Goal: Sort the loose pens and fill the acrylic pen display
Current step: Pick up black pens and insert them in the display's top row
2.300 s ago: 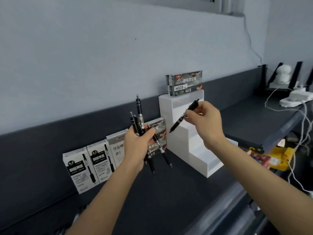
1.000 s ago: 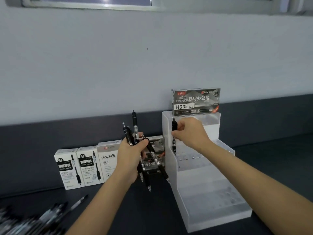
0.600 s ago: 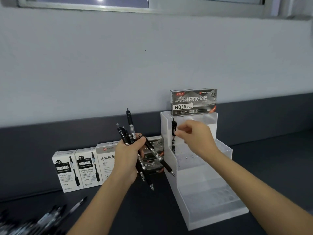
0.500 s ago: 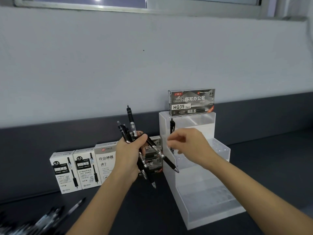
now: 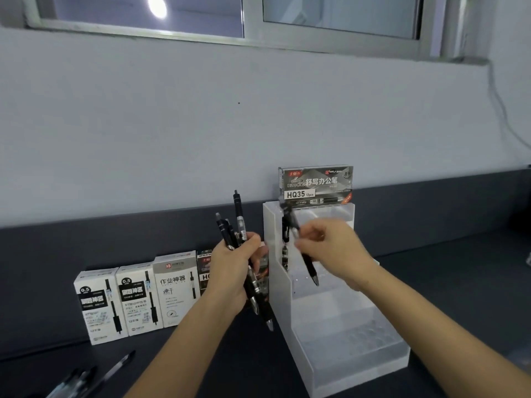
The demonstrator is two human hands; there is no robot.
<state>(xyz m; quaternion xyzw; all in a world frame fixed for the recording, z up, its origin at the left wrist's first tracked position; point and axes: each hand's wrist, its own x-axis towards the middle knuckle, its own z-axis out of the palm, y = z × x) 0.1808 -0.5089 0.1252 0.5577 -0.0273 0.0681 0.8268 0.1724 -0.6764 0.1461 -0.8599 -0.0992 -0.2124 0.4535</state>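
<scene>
We read "HQ35 12pcs" on grey box (image 5: 315,185) atop acrylic display (image 5: 344,354); "0.5" on leftmost white box (image 5: 96,305) (second box (image 5: 136,300) too); "作业神器" on third box (image 5: 175,288).

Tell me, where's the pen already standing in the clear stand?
Head view: the pen stands upright at the left end of the stand, high up, below the HQ35 box and just left of the right hand.

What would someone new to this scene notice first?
The two hands at centre: the left hand grips a bundle of black pens, while the right hand holds a single pen tilted over the tiered acrylic display. One standing pen sits in the display's top tier at its left, beneath an HQ35 box, and white pen boxes line the wall to the left.
</scene>
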